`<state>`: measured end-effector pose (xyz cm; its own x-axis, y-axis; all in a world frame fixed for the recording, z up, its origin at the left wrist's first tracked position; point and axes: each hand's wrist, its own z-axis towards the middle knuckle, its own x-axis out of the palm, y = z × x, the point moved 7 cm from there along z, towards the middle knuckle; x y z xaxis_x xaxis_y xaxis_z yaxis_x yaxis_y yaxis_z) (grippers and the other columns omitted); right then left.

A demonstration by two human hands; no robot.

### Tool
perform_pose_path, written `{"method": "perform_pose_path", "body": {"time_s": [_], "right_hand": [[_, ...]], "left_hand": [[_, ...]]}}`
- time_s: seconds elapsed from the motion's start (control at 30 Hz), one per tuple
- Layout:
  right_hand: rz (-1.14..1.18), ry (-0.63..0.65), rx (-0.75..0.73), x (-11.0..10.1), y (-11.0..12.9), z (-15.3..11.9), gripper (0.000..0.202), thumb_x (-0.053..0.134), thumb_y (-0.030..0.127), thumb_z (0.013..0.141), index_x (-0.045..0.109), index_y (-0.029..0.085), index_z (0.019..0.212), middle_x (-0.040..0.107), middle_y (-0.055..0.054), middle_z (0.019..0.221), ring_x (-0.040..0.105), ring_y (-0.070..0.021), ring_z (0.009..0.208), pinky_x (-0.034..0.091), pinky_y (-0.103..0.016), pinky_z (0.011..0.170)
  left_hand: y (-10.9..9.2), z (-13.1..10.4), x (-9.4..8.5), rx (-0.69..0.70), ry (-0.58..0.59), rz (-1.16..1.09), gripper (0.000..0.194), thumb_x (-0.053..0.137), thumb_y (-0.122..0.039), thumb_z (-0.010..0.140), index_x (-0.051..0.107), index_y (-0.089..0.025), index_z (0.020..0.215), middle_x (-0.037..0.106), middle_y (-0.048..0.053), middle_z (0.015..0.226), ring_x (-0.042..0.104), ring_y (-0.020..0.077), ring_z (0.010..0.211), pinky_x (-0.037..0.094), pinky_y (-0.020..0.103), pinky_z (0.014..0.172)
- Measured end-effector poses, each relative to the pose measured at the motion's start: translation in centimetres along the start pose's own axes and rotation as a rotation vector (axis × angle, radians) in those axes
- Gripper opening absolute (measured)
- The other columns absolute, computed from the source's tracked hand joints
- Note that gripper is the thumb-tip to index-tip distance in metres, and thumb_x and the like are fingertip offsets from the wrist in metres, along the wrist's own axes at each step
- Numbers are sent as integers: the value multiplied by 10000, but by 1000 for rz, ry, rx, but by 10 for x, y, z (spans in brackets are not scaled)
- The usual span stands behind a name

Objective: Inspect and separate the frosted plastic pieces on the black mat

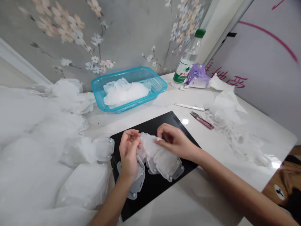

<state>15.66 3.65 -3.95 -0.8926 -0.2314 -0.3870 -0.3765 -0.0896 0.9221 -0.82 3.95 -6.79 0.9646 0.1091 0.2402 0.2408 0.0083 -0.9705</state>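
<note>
now a thin translucent piece (150, 145) is pinched at its edge by the right hand (172, 140), presumably for fine control, above the black board (150, 188); the left hand (129, 150) is cupped beside it, its grip unclear.

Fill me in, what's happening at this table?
A person is handling thin, see-through pieces over a black board. The right hand pinches the edge of one piece; the left hand is at its other side, its hold unclear. More pieces lie on the board and in the blue basket, and a large white heap spreads on the left. The scissors lie untouched on the right.
</note>
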Motion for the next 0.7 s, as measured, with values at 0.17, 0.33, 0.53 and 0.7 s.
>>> {"method": "perform_pose_path", "body": {"time_s": [0.17,0.33,0.53,0.7], "right_hand": [[568,-175,119,-14,-15,2,287,716,386,770,499,202,816,516,42,649,465,-81,508,381,-205,459],[791,-159,177,-3,-25,3,282,752,353,745,540,192,837,602,34,657,523,-74,519,407,-178,477],[926,-141,227,8,-31,3,263,777,273,705,581,197,864,606,45,712,541,-56,587,449,-154,554],[859,-213,233,8,-40,5,226,788,302,688,610,179,753,552,50,659,520,-56,590,489,-175,611]], "left_hand": [[-1,-2,11,-13,123,143,258,610,-361,827,663,-186,1010,632,53,881,547,123,744,429,200,622],[-2,-2,14,-56,77,186,315,688,-352,767,675,-189,1036,592,12,779,519,99,682,423,183,600],[-2,-2,17,-64,99,184,239,671,-394,779,669,-155,755,527,-3,642,427,87,572,364,190,515],[-2,-2,7,-73,-24,196,242,661,-402,793,655,-166,738,428,-34,554,321,74,497,316,204,483]]}}
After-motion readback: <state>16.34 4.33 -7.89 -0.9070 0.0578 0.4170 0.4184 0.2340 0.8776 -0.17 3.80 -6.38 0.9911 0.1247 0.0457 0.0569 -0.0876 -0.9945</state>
